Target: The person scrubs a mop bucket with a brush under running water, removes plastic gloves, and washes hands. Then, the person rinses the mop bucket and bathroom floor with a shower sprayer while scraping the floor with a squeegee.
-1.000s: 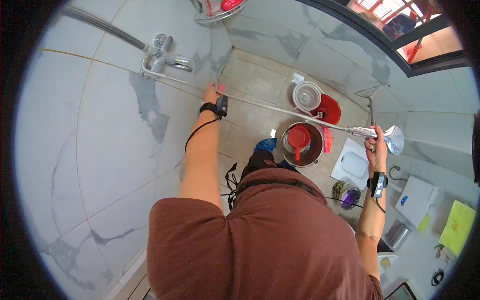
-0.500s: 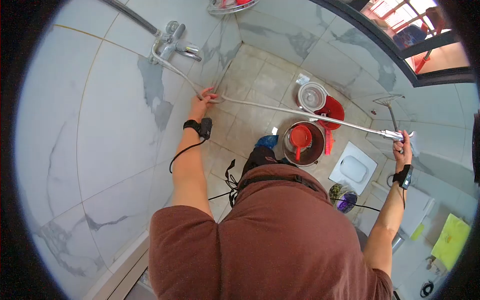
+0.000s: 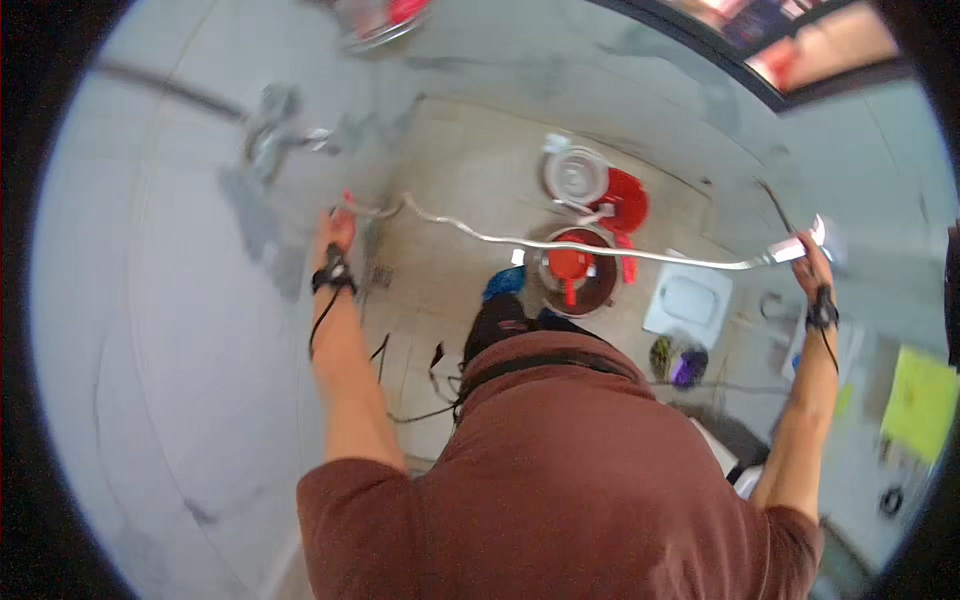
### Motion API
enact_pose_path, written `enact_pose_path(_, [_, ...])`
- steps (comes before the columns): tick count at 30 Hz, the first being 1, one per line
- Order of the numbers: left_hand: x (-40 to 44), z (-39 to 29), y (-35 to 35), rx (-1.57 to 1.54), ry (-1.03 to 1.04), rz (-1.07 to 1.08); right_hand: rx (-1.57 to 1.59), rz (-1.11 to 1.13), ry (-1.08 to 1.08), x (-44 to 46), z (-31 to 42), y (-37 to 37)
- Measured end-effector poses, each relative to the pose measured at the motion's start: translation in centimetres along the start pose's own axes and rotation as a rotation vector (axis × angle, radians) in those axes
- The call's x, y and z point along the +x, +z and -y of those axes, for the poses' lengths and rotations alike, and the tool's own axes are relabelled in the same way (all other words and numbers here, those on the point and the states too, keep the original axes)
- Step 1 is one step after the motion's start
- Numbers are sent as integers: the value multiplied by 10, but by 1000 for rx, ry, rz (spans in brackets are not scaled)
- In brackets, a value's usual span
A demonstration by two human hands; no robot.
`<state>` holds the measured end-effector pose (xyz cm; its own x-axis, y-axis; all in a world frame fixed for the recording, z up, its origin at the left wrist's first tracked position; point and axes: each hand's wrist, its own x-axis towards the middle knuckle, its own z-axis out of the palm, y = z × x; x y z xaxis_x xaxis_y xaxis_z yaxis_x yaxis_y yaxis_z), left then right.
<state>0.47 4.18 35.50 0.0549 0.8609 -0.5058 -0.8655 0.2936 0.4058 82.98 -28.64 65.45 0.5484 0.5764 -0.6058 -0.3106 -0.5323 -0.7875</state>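
Observation:
A silvery shower hose (image 3: 590, 247) runs across the view from one hand to the other, hanging in a slightly wavy line. At its right end my right hand (image 3: 814, 265) is closed around the handle of the shower head (image 3: 790, 250), whose bright face points away to the right. My left hand (image 3: 341, 230) is closed on the hose near the left wall; motion blur softens its fingers. Above that hand, the wall-mounted mixer tap (image 3: 275, 140) is smeared as well. Both wrists wear black straps with cables.
Below the hose stand a large metal pot (image 3: 603, 295) with a red ladle-like dipper (image 3: 569, 263), a red basin (image 3: 628, 200) and a white round bowl (image 3: 577, 176). A squat toilet (image 3: 688, 303) lies right of them. A dark window frame (image 3: 780, 95) edges the upper right.
The view has shifted and blurred. My left hand has moved left and slightly down with the hose, which now hangs wavier; my right hand still holds the shower head, a little higher.

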Motion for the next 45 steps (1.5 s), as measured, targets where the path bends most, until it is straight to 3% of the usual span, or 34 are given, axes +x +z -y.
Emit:
enact_pose_path(1, [-46,19,68,43,-173,52,-528,87,-285,-19,4,7])
enact_pose_path(2, [-101,40,152,94,-343,113,-1028,20,-616,-38,9,15])
enact_pose_path(3, [-83,57,149,179,-488,1046,-829,-48,-402,-27,5,9])
enact_pose_path(5, [-105,95,209,156,-449,293,-327,-288,-54,-7,-3,-4])
enact_pose_path(7, [-105,121,233,168,-400,242,-278,-196,8,3,-8,-14])
enact_pose_path(12, [-81,146,210,646,-688,439,-345,-288,-46,6,-10,-18])
enact_pose_path(14, [-74,151,184,860,-745,-24,-334,-278,-111,13,-18,-31])
enact_pose_path(16, [-60,132,122,1509,-222,699,-333,-316,-116,5,-20,-29])
enact_pose_path(18, [-108,141,187,1535,-592,-13,-323,-306,-179,8,-27,-35])
enact_pose_path(20, [-132,134,201,1801,-517,117,-305,-295,-179,11,-36,-40])
enact_pose_path(21, [-116,127,181,1976,-483,75,-278,-287,-255,-3,-34,-33])
enact_pose_path(22, [-163,139,241,2209,-476,5,-331,-297,-254,7,-43,-40])
enact_pose_path(23, [-155,135,236,2264,-442,-89,-286,-247,-250,14,-52,-44])
enact_pose_path(25, [-129,131,221,2542,-144,164,-286,-271,-247,20,-65,-47])
enact_pose_path(28, [-222,214,328,2818,-321,370,-185,-229,-254,18,-73,-54])
enact_pose_path(30, [-216,271,323,2832,148,708,-82,-203,-283,21,-82,-59])
enact_pose_path(31, [-227,314,339,2702,138,848,-32,-187,-297,13,-79,-56])
enact_pose_path(32, [-240,360,347,2437,254,1016,17,-171,-310,8,-80,-54])
enact_pose_path(35, [-277,505,351,1834,162,1463,60,-61,-288,15,-93,-49])
enact_pose_path(36, [-324,538,379,1679,16,1566,8,-69,-334,20,-101,-47])
enact_pose_path(37, [-307,589,350,1512,-112,1599,5,-84,-338,19,-106,-46])
enact_pose_path(39, [-320,639,342,1747,-198,1447,-15,-117,-348,17,-111,-46])
enact_pose_path(40, [-328,649,339,1644,-313,1311,-126,-150,-270,22,-119,-49])
enact_pose_path(42, [-335,663,338,1434,-522,1041,-82,-154,-364,13,-126,-50])
enact_pose_path(43, [-321,672,325,1375,-448,1226,-58,-159,-414,8,-127,-54])
enact_pose_path(45, [-310,679,310,1399,-385,1197,-64,-79,-349,-3,-129,-65])
